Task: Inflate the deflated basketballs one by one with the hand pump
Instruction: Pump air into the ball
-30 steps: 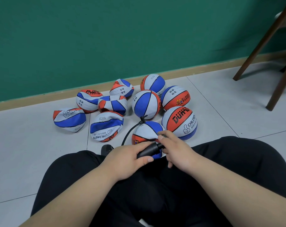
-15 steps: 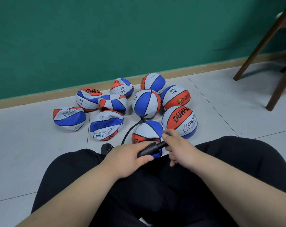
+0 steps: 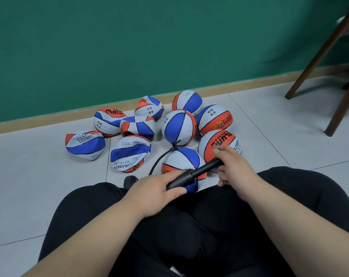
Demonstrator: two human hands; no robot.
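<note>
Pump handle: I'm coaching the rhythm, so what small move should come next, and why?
Probably push the rod back into the barrel with the right hand: it shows drawn out, the left hand grips the barrel, and the hose leads toward the near ball.

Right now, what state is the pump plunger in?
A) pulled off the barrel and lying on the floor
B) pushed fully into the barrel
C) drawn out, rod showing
C: a stretch of thinner rod shows between the pump barrel, gripped by the left hand, and the right hand, which grips the rod's far end.
</note>
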